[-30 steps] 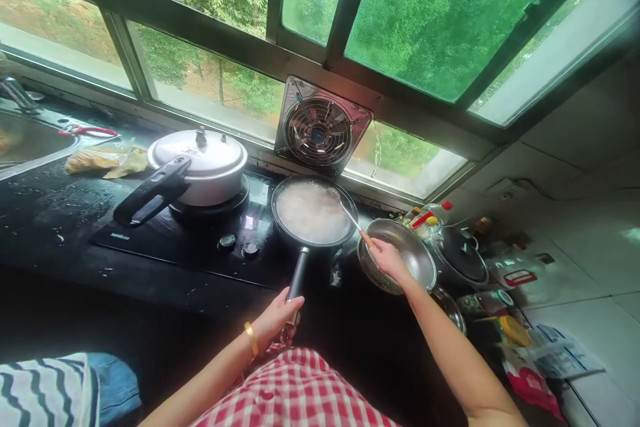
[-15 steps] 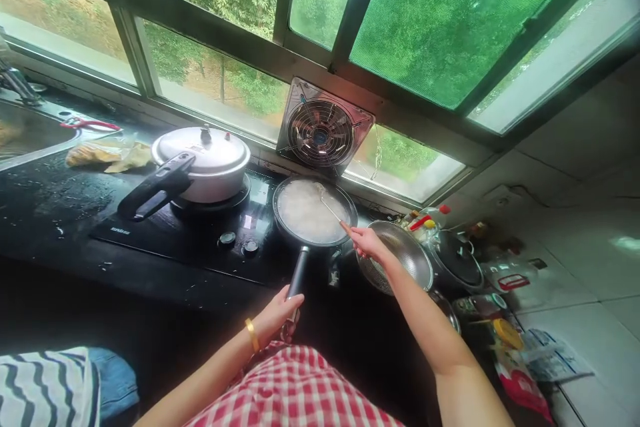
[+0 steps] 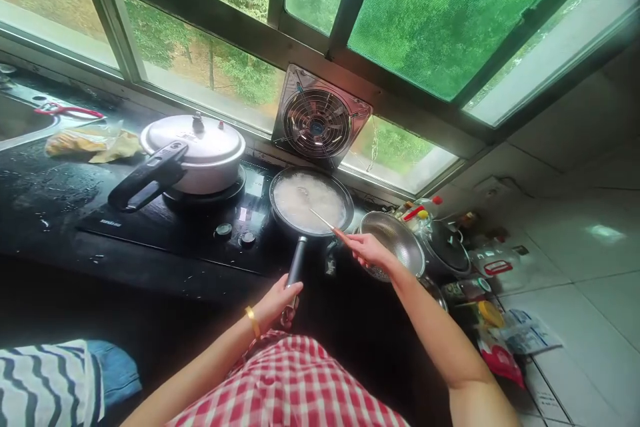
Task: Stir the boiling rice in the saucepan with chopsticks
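Note:
My left hand (image 3: 281,301) is closed around the black handle (image 3: 297,260) of a dark frying pan (image 3: 349,208) on the right side of the hob. White, foamy liquid (image 3: 287,197) fills much of the pan. Between the fingers of my right hand (image 3: 370,250) is the wooden handle of a thin metal cooking utensil (image 3: 323,220). Its shaft slants down to the left into the foam, and the head is mostly hidden there. A perforated steel colander (image 3: 400,240) stands just behind my right hand.
A pressure cooker (image 3: 195,153) sits on the left burner, its black handle pointing toward the front. Behind the pan, an exhaust fan (image 3: 317,123) is set in the window. Jars and bags crowd the right, near a black-lidded pot (image 3: 447,243). Someone's striped clothing (image 3: 45,380) shows at lower left.
The utensil's head has moved left and toward the front through the foam, with my right hand lowered slightly. My left hand keeps its grip on the handle. The whole view has shifted a little.

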`<action>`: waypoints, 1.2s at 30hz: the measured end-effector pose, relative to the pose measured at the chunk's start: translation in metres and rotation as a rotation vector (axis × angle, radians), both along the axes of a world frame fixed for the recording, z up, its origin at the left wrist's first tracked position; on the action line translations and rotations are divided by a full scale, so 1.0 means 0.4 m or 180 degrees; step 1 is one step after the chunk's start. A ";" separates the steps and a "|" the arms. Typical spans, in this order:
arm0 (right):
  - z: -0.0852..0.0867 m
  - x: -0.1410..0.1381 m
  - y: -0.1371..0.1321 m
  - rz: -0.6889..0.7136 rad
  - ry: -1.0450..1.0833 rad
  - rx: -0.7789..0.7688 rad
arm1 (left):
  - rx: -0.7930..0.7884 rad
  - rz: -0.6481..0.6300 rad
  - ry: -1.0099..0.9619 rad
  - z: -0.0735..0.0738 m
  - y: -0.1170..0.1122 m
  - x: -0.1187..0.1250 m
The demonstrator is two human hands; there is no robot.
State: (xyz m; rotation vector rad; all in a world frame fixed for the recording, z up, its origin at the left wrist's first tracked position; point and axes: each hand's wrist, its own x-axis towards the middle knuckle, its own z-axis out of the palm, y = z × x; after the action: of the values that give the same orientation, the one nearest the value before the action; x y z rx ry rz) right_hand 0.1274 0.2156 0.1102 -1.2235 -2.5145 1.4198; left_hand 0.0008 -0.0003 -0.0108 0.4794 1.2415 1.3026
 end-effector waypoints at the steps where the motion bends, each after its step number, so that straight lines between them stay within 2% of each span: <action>1: 0.003 0.014 -0.005 0.0015 -0.0027 -0.0011 | -0.0010 -0.0002 0.0015 0.000 0.000 0.000; 6: 0.014 0.087 -0.027 -0.0109 0.0002 -0.0074 | -0.0026 -0.0037 0.0012 -0.001 0.002 -0.002; 9: 0.016 0.124 -0.041 -0.0345 0.0081 0.0168 | 0.0052 -0.0045 0.0016 0.002 0.000 -0.003; 11: 0.014 0.140 -0.043 -0.0445 0.0096 0.0575 | 0.0075 -0.0059 -0.0002 0.003 -0.001 -0.003; 15: 0.010 0.142 -0.022 -0.0367 0.0099 0.1894 | 0.0052 -0.0046 -0.0022 0.003 0.000 -0.002; 17: 0.006 0.129 -0.001 -0.0325 0.0025 0.2399 | 0.0034 -0.0033 -0.0013 0.002 0.000 -0.002; 21: -0.003 0.090 0.047 -0.0221 -0.0311 0.2782 | 0.0016 -0.0011 -0.0001 0.002 0.001 -0.001; 26: -0.015 0.058 0.092 -0.0126 -0.0779 0.2893 | 0.0064 0.0006 -0.0028 0.007 0.001 0.002; 30: -0.007 0.066 0.092 -0.0129 -0.0949 0.2778 | 0.0064 0.0017 -0.0026 0.008 0.001 0.002; 33: 0.019 0.087 0.071 -0.0138 -0.0911 0.2401 | 0.0098 0.0004 -0.0036 0.005 0.002 0.001; 36: 0.055 0.113 0.044 -0.0297 -0.0920 0.1676 | 0.0097 -0.0032 -0.0035 0.001 0.001 -0.001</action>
State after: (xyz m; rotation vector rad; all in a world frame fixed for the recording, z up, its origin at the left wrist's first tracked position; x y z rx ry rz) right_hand 0.1727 0.2332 0.1324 -1.4757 -2.6991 0.5259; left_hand 0.0004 0.0002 -0.0104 0.4989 1.2102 1.3155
